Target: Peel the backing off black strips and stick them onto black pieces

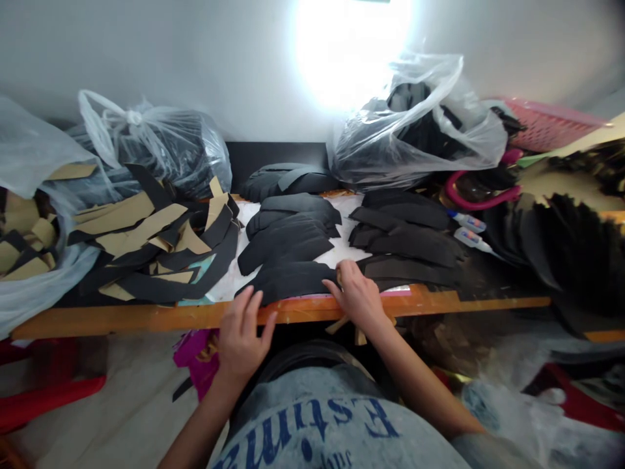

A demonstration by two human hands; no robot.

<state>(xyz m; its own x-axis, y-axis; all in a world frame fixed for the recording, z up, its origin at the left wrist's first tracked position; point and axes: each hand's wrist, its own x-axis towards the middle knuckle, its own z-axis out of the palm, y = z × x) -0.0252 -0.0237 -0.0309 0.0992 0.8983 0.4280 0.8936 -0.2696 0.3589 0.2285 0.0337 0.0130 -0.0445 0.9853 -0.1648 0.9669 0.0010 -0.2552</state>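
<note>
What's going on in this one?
A person is working with both bare hands at a bench. Their right hand rests against the end of a curved black sheet piece, the nearest of several similar pieces laid on white paper. Their left hand sits at the orange bench edge, just in front of that piece. Tan-backed black strips lie to the left, and a clear plastic bag holding black pieces stands behind.

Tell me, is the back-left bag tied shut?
Tied shut: the clear plastic bag has its handles knotted together on top.
</note>
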